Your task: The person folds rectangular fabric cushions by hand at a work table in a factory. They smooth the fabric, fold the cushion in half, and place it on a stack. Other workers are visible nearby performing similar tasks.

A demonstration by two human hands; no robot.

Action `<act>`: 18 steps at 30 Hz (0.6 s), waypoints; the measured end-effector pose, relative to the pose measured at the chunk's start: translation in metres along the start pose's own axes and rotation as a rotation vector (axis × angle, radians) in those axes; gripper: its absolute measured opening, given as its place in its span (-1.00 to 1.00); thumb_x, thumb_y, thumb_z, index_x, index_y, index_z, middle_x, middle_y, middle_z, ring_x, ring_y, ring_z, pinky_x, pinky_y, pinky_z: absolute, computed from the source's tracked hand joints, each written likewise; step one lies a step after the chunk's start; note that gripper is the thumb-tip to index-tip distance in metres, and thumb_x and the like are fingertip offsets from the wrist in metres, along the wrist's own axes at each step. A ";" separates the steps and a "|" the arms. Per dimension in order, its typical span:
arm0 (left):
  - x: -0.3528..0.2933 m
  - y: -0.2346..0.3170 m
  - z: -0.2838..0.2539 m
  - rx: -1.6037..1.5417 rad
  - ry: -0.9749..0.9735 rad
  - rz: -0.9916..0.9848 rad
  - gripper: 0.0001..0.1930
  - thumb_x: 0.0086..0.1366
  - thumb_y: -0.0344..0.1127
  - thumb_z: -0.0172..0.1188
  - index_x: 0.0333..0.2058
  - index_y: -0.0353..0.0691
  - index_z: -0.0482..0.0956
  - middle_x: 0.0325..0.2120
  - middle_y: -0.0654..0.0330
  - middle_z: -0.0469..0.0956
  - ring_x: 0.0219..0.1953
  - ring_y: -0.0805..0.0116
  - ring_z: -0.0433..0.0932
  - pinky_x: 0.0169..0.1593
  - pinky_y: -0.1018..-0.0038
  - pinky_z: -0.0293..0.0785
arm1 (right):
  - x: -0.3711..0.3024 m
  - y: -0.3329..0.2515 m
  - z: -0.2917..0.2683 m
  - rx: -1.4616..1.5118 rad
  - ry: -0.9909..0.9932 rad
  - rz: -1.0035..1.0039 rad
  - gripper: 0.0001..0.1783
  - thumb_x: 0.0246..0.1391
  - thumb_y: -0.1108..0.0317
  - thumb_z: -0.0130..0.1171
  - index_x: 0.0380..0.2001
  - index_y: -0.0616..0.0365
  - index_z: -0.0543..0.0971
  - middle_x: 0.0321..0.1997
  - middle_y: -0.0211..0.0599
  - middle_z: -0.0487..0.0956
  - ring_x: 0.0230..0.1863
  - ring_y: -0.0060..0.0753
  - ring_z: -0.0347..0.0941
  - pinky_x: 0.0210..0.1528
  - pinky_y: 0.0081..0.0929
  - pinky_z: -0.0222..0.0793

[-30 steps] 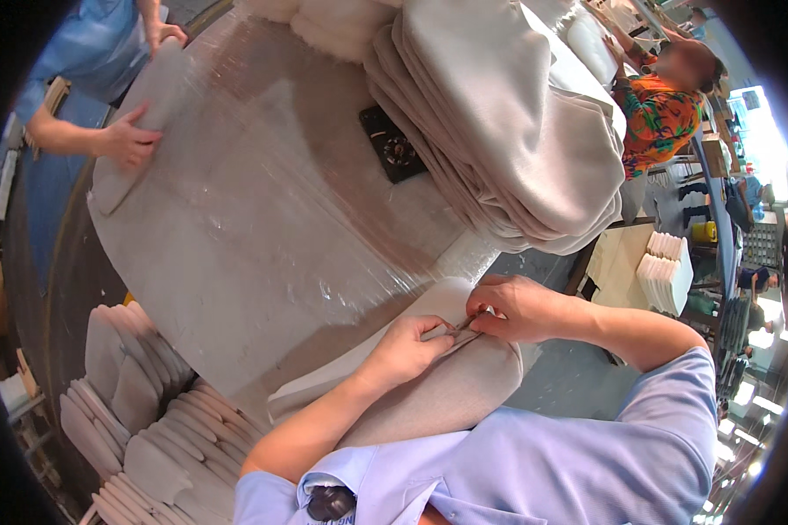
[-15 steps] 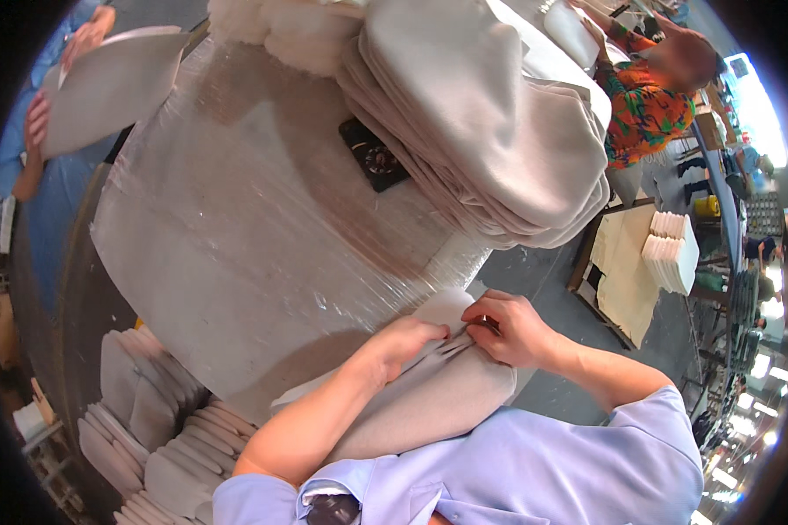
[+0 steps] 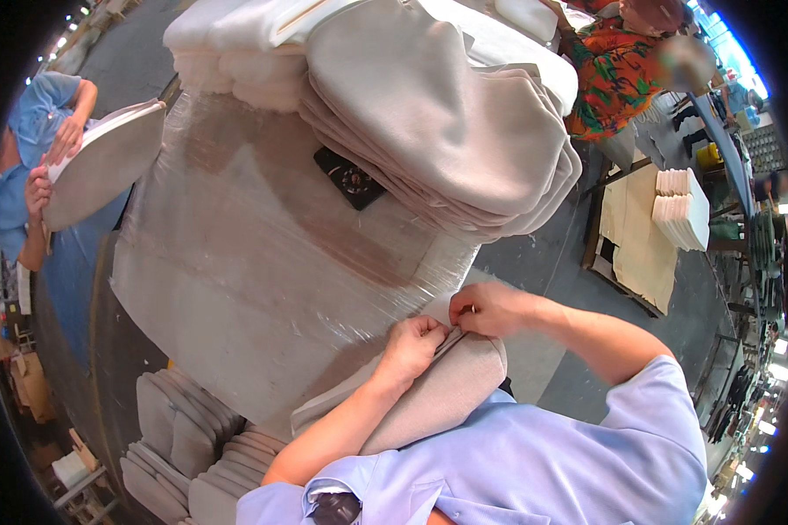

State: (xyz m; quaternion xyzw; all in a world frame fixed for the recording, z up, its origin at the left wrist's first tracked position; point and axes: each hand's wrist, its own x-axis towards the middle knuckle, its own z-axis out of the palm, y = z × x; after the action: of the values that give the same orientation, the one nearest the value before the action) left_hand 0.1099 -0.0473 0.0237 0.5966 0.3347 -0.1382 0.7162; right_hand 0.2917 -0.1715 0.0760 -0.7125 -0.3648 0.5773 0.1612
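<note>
A grey fabric cushion cover (image 3: 442, 394) lies tilted against my front at the near edge of the table, with a white pad (image 3: 439, 305) showing past its far end. My left hand (image 3: 414, 346) is closed in a pinch on the cover's open edge. Just to its right, my right hand (image 3: 490, 308) pinches the same edge, fingers bent and thumb pressed in. The fingertips of the two hands are almost together. Whatever fine detail of the edge lies between them is hidden by the fingers.
The table (image 3: 263, 271) is wrapped in clear film. On it lie stacked grey covers (image 3: 411, 105), white padding (image 3: 245, 74) and a black device (image 3: 350, 178). Cushions (image 3: 179, 420) stand lower left. A co-worker holds a cushion (image 3: 109, 166); another (image 3: 613, 79) stands far right, near white pads (image 3: 681, 210).
My hands have come closer together along the cover's edge, and the parted folds between them have narrowed. My view has shifted a little. The co-worker at left still holds the cushion.
</note>
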 end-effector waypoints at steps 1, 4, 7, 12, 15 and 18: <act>0.000 0.000 -0.001 0.012 -0.021 -0.019 -0.73 0.38 -0.24 0.27 -0.28 -0.38 0.76 -0.46 0.22 0.70 -0.36 0.48 0.56 -0.24 0.42 0.49 | 0.003 0.003 -0.002 0.027 -0.036 -0.008 -0.73 0.18 0.30 0.21 -0.13 0.19 0.71 -0.20 -0.16 0.70 -0.23 -0.24 0.65 -0.17 -0.29 0.54; 0.001 0.006 -0.004 0.056 -0.068 -0.060 -0.74 0.36 -0.25 0.28 -0.23 -0.39 0.75 -0.37 0.23 0.70 -0.29 0.48 0.56 -0.17 0.48 0.48 | 0.012 0.000 -0.015 0.071 -0.176 0.019 -0.74 0.20 0.30 0.20 -0.12 0.17 0.71 -0.23 -0.25 0.71 -0.25 -0.34 0.64 -0.24 -0.33 0.55; 0.002 0.004 -0.004 0.063 -0.064 -0.068 -0.73 0.35 -0.26 0.29 -0.24 -0.40 0.75 -0.38 0.22 0.69 -0.30 0.46 0.56 -0.16 0.47 0.49 | 0.021 -0.007 -0.025 0.032 -0.342 0.096 -0.75 0.17 0.33 0.20 -0.13 0.17 0.72 -0.23 -0.26 0.73 -0.28 -0.31 0.66 -0.30 -0.31 0.59; 0.014 -0.004 -0.005 -0.033 -0.088 -0.179 -0.74 0.35 -0.28 0.26 -0.21 -0.41 0.73 -0.32 0.19 0.70 -0.23 0.43 0.57 -0.09 0.46 0.48 | 0.026 -0.017 -0.020 -0.119 -0.356 0.106 -0.77 0.17 0.42 0.16 -0.15 0.21 0.69 -0.17 -0.13 0.71 -0.24 -0.15 0.67 -0.23 -0.22 0.60; 0.025 -0.023 -0.012 -0.101 -0.152 -0.196 -0.73 0.36 -0.29 0.24 -0.16 -0.40 0.73 -0.24 0.17 0.69 -0.15 0.41 0.57 -0.02 0.46 0.48 | 0.017 0.010 0.004 -0.292 -0.059 -0.292 -0.84 0.23 0.41 0.17 -0.19 0.20 0.66 -0.13 -0.05 0.68 -0.10 0.01 0.64 -0.08 -0.16 0.55; 0.023 -0.012 -0.018 -0.127 -0.254 -0.295 -0.71 0.39 -0.28 0.22 -0.11 -0.40 0.73 -0.19 0.16 0.69 -0.10 0.38 0.57 0.01 0.45 0.48 | -0.003 0.001 0.013 -0.261 0.019 -0.277 -0.89 0.22 0.47 0.18 -0.20 0.21 0.58 -0.11 0.00 0.60 -0.06 0.21 0.58 -0.04 -0.03 0.50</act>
State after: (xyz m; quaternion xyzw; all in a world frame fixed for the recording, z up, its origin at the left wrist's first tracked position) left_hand 0.1139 -0.0285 -0.0016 0.4726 0.3336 -0.2943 0.7607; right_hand 0.2802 -0.1773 0.0739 -0.6758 -0.5296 0.4906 0.1489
